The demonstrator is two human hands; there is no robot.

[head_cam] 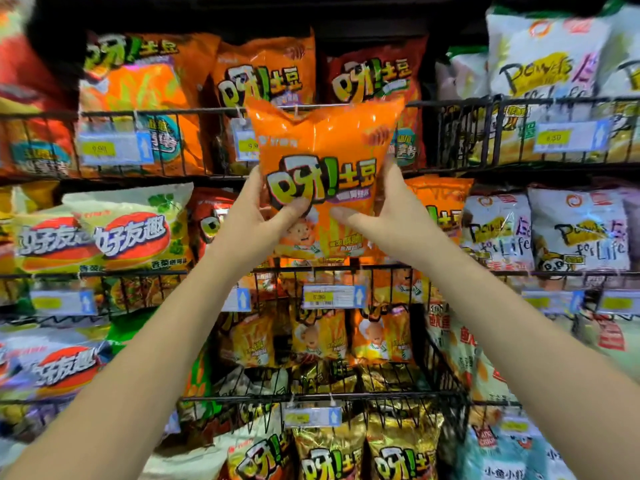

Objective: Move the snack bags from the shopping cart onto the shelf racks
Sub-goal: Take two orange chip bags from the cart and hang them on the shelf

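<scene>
An orange snack bag [322,143] with green lettering and a cartoon chef is held upright in front of the wire shelf racks [332,270]. My left hand [252,220] grips its left edge, thumb across the front. On the right edge, my right hand [388,216] holds it the same way, thumb pressed on the front. The bag's top reaches the front rail of the upper rack [207,110], where matching orange bags [266,74] stand. Its bottom hangs just above the middle rack's rail. The shopping cart is out of view.
Racks on all sides are packed with snack bags: white and red ones [104,230] at left, white bags [575,230] at right, gold and orange ones [329,452] below. Price tags [332,296] clip onto the black wire rails.
</scene>
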